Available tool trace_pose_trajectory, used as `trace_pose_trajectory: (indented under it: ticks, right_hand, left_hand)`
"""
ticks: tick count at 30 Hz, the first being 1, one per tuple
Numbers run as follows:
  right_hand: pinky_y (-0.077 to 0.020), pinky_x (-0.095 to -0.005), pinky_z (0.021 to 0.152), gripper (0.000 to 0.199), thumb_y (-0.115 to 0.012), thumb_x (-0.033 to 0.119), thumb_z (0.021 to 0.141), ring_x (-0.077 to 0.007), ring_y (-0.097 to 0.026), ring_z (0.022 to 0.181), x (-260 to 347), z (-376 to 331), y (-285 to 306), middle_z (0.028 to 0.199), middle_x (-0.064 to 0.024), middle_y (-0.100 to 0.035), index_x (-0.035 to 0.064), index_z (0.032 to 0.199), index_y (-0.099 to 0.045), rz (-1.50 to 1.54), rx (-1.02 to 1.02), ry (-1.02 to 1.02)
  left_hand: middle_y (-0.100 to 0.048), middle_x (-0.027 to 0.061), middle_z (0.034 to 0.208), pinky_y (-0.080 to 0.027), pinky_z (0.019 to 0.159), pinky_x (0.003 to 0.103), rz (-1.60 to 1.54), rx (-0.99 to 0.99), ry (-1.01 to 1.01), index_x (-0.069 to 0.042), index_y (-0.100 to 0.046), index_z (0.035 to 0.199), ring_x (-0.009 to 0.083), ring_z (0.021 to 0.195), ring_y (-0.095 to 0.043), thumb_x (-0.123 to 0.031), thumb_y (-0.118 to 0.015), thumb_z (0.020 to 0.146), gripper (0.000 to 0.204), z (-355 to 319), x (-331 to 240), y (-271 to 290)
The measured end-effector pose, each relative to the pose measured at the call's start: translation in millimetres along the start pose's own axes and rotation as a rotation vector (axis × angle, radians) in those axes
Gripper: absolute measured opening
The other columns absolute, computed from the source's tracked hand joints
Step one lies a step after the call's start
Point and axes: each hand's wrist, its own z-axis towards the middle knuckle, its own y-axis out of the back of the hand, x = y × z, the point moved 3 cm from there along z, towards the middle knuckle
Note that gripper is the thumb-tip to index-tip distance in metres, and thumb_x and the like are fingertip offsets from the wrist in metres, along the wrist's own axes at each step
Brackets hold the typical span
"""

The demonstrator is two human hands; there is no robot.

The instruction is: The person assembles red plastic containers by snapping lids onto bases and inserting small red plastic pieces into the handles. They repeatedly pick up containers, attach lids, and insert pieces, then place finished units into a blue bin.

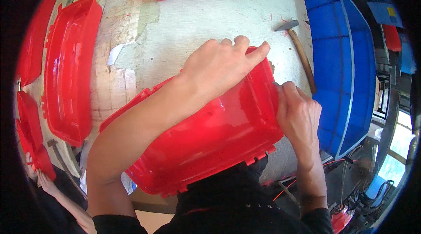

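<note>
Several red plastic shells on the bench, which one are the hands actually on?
The large red shell at the near bench edge: left hand grips its far rim, right hand its right side. The red shell to the left lies untouched.

Open counter [193, 32] beyond the red lid [210, 137]; hammer [300, 52] and blue crate [346, 71] blocking right, red tray [70, 67] left.

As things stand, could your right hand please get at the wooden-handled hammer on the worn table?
Probably yes: the wooden-handled hammer lies in the open just beyond the right hand, with nothing between them, though that hand now grips the red plastic shell.
</note>
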Motion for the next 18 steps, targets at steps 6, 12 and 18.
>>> trace_pose_trajectory:
  ticks: [6, 12, 18]
  right_hand:
    - [-0.0467, -0.0400, 0.047, 0.023, -0.062, 0.021, 0.097, -0.0310, -0.062, 0.053, -4, -3, 0, 0.066, -0.0121, -0.062, 0.0069, 0.080, -0.056, 0.031, 0.007, -0.037]
    - [-0.0463, -0.0403, 0.047, 0.021, -0.062, 0.019, 0.096, -0.0318, -0.062, 0.053, -11, -21, 3, 0.065, -0.0123, -0.061, 0.0070, 0.080, -0.056, 0.028, 0.051, -0.056]
    - [-0.0460, -0.0414, 0.047, 0.021, -0.063, 0.018, 0.095, -0.0336, -0.061, 0.053, -18, -44, 8, 0.064, -0.0135, -0.060, 0.0068, 0.079, -0.055, 0.028, 0.096, -0.089]
  left_hand:
    - [-0.067, 0.0173, 0.106, -0.060, 0.064, 0.032, 0.008, 0.025, -0.008, -0.014, -0.051, 0.141, 0.0259, 0.077, -0.074, -0.007, -0.063, 0.089, 0.054, 0, 1, 0]
    - [-0.067, 0.0178, 0.108, -0.060, 0.063, 0.032, 0.032, 0.042, -0.007, -0.015, -0.049, 0.143, 0.0258, 0.078, -0.074, -0.005, -0.065, 0.088, 0.058, 1, 0, 0]
    - [-0.065, 0.0156, 0.106, -0.059, 0.061, 0.033, 0.052, 0.024, -0.008, -0.017, -0.046, 0.145, 0.0259, 0.079, -0.074, -0.005, -0.063, 0.088, 0.061, -1, 1, -2]
